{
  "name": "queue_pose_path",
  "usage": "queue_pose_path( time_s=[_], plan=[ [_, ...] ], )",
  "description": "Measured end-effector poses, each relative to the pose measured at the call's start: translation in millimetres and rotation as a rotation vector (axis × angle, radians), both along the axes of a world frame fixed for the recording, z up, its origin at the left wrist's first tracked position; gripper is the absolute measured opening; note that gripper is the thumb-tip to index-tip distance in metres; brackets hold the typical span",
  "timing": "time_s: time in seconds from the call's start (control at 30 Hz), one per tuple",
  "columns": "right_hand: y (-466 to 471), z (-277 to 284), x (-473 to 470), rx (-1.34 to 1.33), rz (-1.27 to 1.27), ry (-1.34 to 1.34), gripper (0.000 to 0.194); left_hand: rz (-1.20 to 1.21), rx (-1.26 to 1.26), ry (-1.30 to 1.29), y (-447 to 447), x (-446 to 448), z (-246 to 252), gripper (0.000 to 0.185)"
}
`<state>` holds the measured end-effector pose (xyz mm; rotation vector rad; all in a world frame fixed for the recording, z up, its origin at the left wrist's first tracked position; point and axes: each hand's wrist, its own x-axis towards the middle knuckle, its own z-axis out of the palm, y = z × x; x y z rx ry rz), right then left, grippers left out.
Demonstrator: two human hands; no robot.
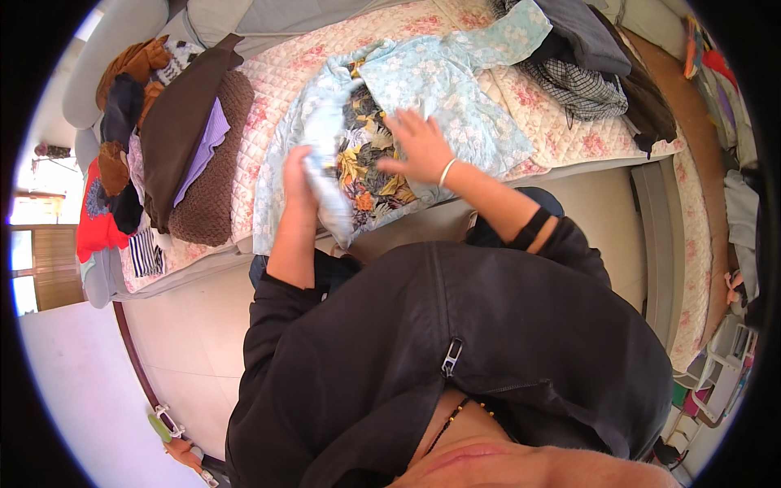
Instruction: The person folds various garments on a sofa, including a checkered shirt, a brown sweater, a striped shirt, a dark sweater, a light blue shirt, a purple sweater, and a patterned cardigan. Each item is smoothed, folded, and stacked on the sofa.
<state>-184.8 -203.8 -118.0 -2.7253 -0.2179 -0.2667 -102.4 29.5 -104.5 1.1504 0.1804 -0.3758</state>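
Note:
A light blue floral garment [406, 73] lies spread on the sofa before me, one sleeve stretched to the upper right. Its front is parted, and a dark fabric with yellow and orange leaf print [368, 160] shows in the gap. My left hand [299, 177] grips the blurred left front edge of the blue garment, which is partly lifted. My right hand [419, 145], with a pale bangle at the wrist, hovers over or rests on the right front edge and the printed fabric, fingers spread; contact is hard to tell.
A quilted floral sofa cover [595, 143] lies under the garment. On the left is a clothes pile with a dark brown garment [177, 122] and a knobbly brown one [213, 177]. Folded grey [579, 36] and checked clothes [579, 91] lie on the right.

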Motion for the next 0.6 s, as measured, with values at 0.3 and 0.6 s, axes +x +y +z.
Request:
queue_pose_path(
  time_s=[0.3, 0.6],
  plan=[
    [-16.5, -10.5, 8.0, 0.212, -0.13, -0.066, 0.048, -0.196, -0.52, -0.029, 10.0, -6.4, 40.6, 0.045],
    [-127.6, 66.7, -20.7, 2.158, -0.056, 0.266, 0.043, -0.44, 1.096, -1.222, -93.3, -23.3, -25.0, 0.039]
  ],
)
